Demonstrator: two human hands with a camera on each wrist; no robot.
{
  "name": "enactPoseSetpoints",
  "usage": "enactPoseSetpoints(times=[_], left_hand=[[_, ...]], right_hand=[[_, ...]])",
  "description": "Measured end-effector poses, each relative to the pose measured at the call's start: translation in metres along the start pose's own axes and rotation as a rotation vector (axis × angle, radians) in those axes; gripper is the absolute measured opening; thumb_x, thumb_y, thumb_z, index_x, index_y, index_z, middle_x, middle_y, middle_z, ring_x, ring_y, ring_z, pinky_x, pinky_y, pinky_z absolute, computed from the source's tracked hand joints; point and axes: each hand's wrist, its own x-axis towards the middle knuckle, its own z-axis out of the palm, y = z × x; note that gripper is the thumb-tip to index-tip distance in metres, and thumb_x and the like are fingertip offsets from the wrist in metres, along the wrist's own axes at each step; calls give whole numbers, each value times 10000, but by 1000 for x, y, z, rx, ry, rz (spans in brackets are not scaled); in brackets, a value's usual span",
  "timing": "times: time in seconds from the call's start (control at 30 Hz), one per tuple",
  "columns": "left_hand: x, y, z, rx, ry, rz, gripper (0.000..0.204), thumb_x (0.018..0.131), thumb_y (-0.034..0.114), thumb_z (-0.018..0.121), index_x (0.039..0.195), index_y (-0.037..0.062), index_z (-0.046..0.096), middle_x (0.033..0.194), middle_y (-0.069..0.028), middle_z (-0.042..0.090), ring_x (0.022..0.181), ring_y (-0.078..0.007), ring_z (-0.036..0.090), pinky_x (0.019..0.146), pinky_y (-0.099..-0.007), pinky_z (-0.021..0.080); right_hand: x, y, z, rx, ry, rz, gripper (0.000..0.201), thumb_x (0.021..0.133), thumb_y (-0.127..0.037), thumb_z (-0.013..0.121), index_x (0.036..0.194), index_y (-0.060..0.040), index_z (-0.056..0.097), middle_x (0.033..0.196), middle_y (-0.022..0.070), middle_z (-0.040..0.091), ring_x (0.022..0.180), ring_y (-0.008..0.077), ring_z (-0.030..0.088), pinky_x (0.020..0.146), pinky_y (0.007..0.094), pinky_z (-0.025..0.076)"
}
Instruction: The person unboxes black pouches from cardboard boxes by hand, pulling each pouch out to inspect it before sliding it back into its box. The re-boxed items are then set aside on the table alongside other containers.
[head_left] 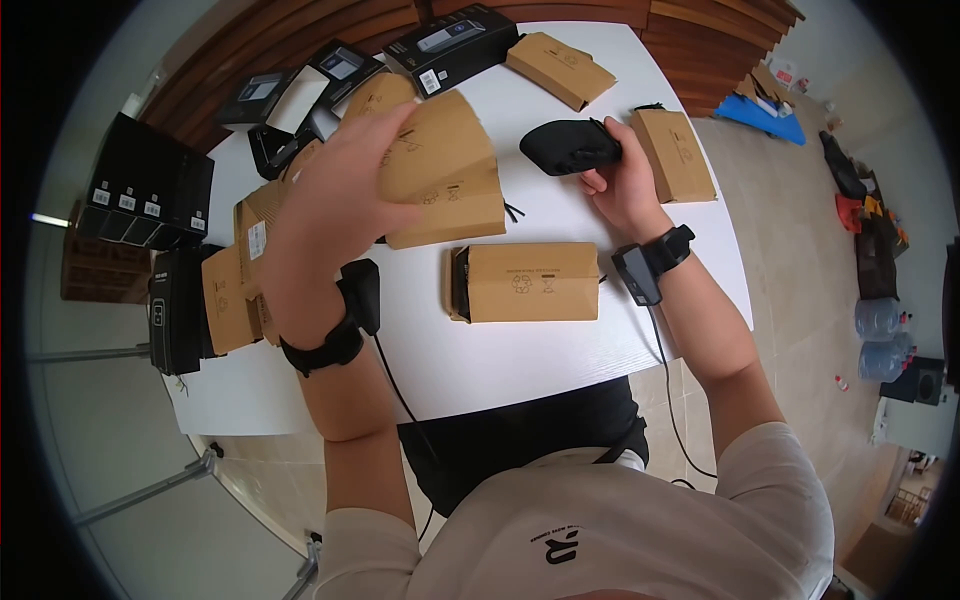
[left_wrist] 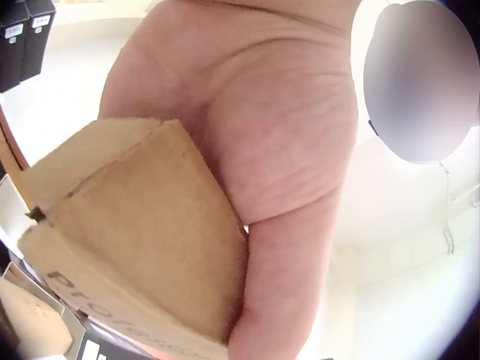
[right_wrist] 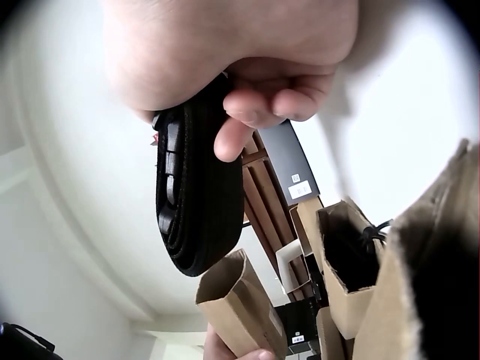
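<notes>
My left hand (head_left: 335, 200) grips a brown cardboard box (head_left: 450, 180), its thumb and fingers on opposite sides. In the left wrist view the same box (left_wrist: 150, 232) fills the lower left, printing along its side. The right wrist view shows the box's open end (right_wrist: 236, 281). To the right of that, my right hand (head_left: 628, 180) holds a folded black strap (head_left: 570, 148) above the table. Seen from the right wrist, the strap (right_wrist: 199, 180) lies in flat layers with plastic pieces along one edge, pinched between thumb and curled fingers.
On the white table (head_left: 480, 370), a brown box (head_left: 530, 283) lies in front of me. Other brown boxes (head_left: 675, 155) sit right and back. Black printed boxes (head_left: 450, 48) line the back; more black boxes (head_left: 140, 190) stand left. Cables (head_left: 660, 350) run from both wrist cameras.
</notes>
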Motion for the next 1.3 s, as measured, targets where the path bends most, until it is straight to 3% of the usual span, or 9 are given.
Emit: enactPoseSetpoints(times=[0.17, 0.3, 0.5, 0.7, 0.77, 1.0, 1.3], left_hand=[[3, 8, 11, 21, -8, 109, 813, 657, 99, 769, 1416, 91, 480, 1240, -145, 598, 1163, -335, 549, 1019, -409, 442], [6, 17, 15, 70, -90, 25, 850, 626, 85, 752, 1426, 93, 466, 1311, -170, 573, 1205, -357, 533, 1038, -416, 437], [10, 31, 25, 17, -162, 63, 836, 641, 77, 763, 1423, 90, 467, 1263, -163, 582, 1181, -356, 538, 1011, -415, 452], [14, 48, 44, 86, -151, 158, 827, 651, 90, 809, 1409, 100, 481, 1230, -136, 578, 1149, -332, 549, 987, -404, 461], [13, 48, 46, 150, -74, 182, 828, 644, 108, 824, 1402, 110, 491, 1204, -121, 583, 1132, -319, 554, 979, -401, 464], [13, 41, 41, 156, -63, 190, 814, 650, 119, 824, 1395, 115, 496, 1182, -107, 587, 1117, -315, 556, 966, -411, 469], [16, 47, 46, 201, -89, 158, 795, 666, 118, 813, 1395, 115, 495, 1196, -111, 578, 1153, -311, 536, 1016, -414, 433]], right_hand=[[1, -1, -6, 80, -20, -15, 326, 1003, -381, 482, 937, -88, 607, 692, 32, 596, 505, 113, 393, 524, 261, 323], [-1, -1, 2, 86, 61, -39, 300, 1004, -355, 489, 957, -81, 602, 719, 44, 608, 516, 113, 408, 520, 261, 332], [2, 5, -2, 5, -65, -115, 265, 1005, -301, 506, 1017, -46, 579, 806, 65, 620, 545, 110, 445, 522, 265, 368], [-2, 14, 1, -83, -109, -98, 299, 966, -258, 647, 1151, -52, 533, 862, 47, 605, 584, 84, 476, 529, 222, 387], [-3, 13, 1, -131, -107, -108, 294, 970, -270, 643, 1147, -57, 547, 863, 32, 607, 602, 75, 483, 541, 220, 392], [-10, 10, 11, -299, -96, -67, 256, 983, -306, 630, 1087, -72, 648, 831, -47, 598, 667, 45, 490, 604, 208, 405], [-9, 9, 8, -399, -82, -35, 192, 974, -247, 635, 1064, -78, 656, 823, -49, 601, 672, 32, 482, 584, 194, 378]])
